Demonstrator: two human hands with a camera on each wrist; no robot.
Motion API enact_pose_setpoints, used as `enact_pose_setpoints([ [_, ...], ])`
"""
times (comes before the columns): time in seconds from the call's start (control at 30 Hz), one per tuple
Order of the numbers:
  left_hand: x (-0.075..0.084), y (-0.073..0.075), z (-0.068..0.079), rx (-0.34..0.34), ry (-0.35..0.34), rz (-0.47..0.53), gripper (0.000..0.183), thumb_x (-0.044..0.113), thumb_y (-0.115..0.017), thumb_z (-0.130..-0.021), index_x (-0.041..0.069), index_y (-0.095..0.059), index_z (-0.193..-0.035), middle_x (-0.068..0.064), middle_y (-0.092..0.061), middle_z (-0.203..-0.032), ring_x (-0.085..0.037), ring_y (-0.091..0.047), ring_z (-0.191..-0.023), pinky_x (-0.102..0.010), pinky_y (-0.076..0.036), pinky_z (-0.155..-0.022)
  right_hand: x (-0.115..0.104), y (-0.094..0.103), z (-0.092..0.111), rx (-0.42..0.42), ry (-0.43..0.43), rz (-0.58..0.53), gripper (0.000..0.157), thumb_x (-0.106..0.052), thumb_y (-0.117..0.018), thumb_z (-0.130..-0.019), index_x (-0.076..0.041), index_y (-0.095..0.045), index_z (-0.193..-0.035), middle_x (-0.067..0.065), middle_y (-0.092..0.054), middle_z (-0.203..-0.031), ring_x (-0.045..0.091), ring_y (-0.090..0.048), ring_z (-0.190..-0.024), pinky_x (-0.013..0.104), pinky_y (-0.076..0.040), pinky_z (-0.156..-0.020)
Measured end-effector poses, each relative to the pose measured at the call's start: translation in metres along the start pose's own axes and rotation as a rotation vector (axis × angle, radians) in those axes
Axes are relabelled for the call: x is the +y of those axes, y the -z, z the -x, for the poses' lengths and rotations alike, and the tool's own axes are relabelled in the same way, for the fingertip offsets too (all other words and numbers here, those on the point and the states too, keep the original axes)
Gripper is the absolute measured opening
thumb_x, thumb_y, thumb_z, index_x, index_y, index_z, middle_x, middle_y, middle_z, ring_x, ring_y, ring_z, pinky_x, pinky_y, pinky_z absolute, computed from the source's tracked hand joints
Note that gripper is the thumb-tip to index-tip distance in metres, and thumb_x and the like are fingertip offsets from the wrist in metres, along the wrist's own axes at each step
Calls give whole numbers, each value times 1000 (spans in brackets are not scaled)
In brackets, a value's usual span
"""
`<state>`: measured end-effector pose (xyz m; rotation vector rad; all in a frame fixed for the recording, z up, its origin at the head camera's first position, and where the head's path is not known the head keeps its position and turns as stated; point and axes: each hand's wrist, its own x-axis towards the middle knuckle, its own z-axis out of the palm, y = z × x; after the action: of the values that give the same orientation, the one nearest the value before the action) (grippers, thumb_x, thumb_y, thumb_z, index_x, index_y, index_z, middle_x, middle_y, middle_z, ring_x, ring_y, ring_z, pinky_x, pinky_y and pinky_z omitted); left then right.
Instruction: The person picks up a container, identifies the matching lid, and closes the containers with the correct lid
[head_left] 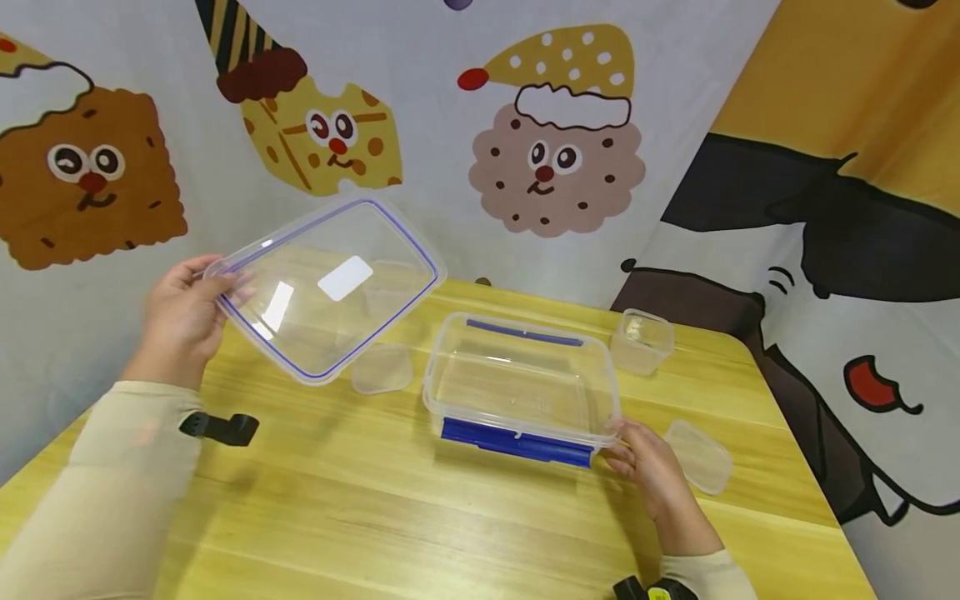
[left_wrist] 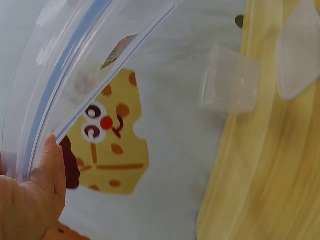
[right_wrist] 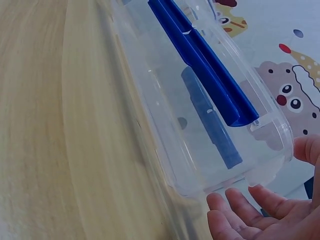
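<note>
My left hand pinches one corner of a large clear lid with a blue seal line and a white label. The lid hangs tilted above the left part of the table. A large clear food container, topless, stands at mid table with blue clips along its long sides. At its near right corner my right hand grips the rim, thumb at the top edge and fingers below. In the right wrist view the thumb lies against the container's corner.
A small clear box stands behind the container on the right, with a small flat lid nearer on that side. Another small box and a small lid lie to the left. A cartoon-printed cloth hangs behind the wooden table.
</note>
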<state>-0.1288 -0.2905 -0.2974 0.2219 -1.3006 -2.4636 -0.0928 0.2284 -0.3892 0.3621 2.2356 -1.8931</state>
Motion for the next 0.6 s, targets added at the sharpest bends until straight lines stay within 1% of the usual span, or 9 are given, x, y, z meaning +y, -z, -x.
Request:
enact_pose_setpoints([
  [0.17, -4, -18, 3, -40, -14, -28, 27, -6, -64, -78, 2, -52, -101, -8, -49, -102, -16, -65, -81, -23, -53, -67, -1, 3, -1, -8, 9, 26, 51, -37, -44, -93, 4, -43, -123, 14, -37, -134, 1, -53, -90, 27, -46, -83],
  [0.23, -6, -25, 4, -65, -22, -16, 26, -7, -63, -78, 2, -53, -100, -8, -50, -100, -16, -65, -80, -24, -53, -67, -3, 3, -1, -6, 9, 44, 53, -37, -44, -93, 4, -40, -127, 15, -38, -134, 3, -53, -92, 27, -45, -84],
  [0.3, -8, -31, 6, -90, -28, 0, 23, -8, -62, -78, 1, -54, -98, -8, -51, -99, -16, -66, -79, -24, -54, -66, -4, 4, 0, -8, 8, 61, 55, -37, -44, -93, 3, -36, -130, 15, -38, -133, 6, -52, -96, 28, -44, -85],
  [0.37, -10, -36, 7, -113, -32, 26, 22, -10, -61, -78, 0, -55, -97, -9, -51, -98, -18, -66, -79, -25, -54, -66, -4, 5, 0, -8, 8, 69, 58, -38, -44, -93, 2, -34, -133, 16, -38, -133, 13, -51, -101, 30, -44, -87],
  [0.5, -13, -45, 10, -150, -39, 69, 19, -13, -57, -79, -2, -55, -95, -10, -52, -98, -21, -66, -78, -27, -54, -66, -5, 6, 0, -9, -3, 80, 61, -41, -46, -92, 0, -31, -135, 17, -37, -134, 24, -44, -113, 32, -44, -88],
  [0.6, -14, -51, 11, -169, -37, 77, 18, -13, -56, -80, -3, -55, -95, -11, -51, -99, -22, -66, -79, -28, -54, -67, -6, 6, -1, -3, -8, 94, 62, -41, -46, -91, -1, -31, -136, 16, -35, -135, 27, -39, -117, 31, -44, -88],
])
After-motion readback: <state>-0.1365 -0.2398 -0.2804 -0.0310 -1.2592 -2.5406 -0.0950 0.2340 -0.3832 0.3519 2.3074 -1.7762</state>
